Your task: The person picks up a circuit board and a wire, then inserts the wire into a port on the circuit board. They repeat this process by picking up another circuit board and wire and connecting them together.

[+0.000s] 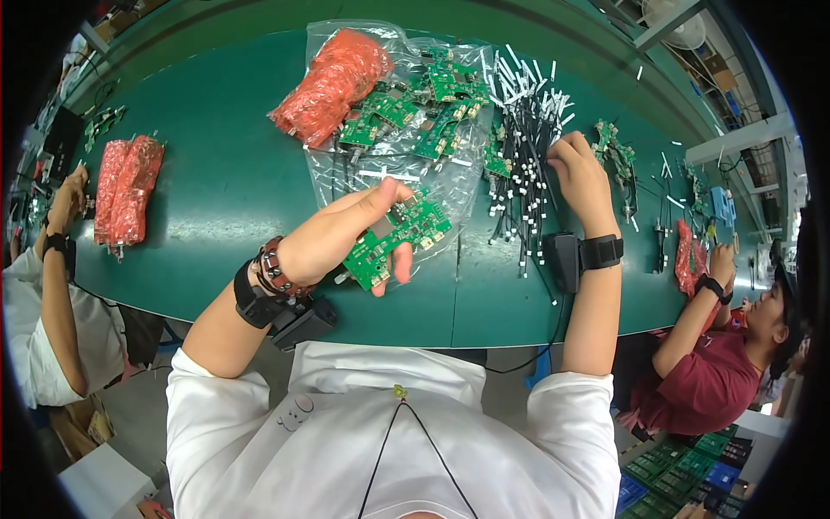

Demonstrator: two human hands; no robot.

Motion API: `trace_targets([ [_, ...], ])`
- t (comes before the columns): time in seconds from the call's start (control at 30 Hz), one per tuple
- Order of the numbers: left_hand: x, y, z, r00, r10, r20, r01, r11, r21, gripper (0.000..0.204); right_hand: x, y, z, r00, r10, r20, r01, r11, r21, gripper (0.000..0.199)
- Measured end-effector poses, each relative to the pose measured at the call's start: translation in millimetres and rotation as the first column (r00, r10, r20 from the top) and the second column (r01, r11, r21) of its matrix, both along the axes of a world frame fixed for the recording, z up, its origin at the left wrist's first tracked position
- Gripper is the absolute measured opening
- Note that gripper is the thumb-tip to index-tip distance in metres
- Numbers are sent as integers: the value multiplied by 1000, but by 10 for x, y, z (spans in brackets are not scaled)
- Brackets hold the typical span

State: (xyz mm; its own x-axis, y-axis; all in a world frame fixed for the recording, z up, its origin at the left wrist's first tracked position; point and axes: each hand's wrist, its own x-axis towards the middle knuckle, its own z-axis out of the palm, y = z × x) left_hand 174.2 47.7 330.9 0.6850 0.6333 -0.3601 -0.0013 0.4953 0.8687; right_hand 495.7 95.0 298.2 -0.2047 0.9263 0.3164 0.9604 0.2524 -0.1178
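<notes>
A green circuit board [405,232] with small white connectors is held in my left hand [341,227], tilted above the near edge of a clear plastic bag [333,186]. Fingers wrap under the board and the thumb lies over its far side. At the right edge of a pile of black cables with white connector ends [523,164], my right hand [581,177] has its fingers pinched together. What is between those fingertips, if anything, is too small to make out. More green circuit boards [380,112] lie on the bag, beyond my left hand.
Red bubble-wrap bundles lie on the bag [333,82] and at the left of the green table [220,164]. Further boards with cables [616,160] lie to the right. Co-workers sit on both sides, one in a white shirt [60,320], one in a dark red shirt [713,372].
</notes>
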Motion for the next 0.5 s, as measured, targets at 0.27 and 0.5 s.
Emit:
trace_targets([
  [0.27, -12, -17, 3, 995, -82, 55, 79, 995, 58, 43, -39, -10, -6, 988, 92, -122, -85, 995, 60, 11],
  [0.5, 7, -10, 5, 990, -3, 142, 10, 999, -44, 30, 34, 25, 53, 983, 130, -133, -98, 971, 220, 12],
])
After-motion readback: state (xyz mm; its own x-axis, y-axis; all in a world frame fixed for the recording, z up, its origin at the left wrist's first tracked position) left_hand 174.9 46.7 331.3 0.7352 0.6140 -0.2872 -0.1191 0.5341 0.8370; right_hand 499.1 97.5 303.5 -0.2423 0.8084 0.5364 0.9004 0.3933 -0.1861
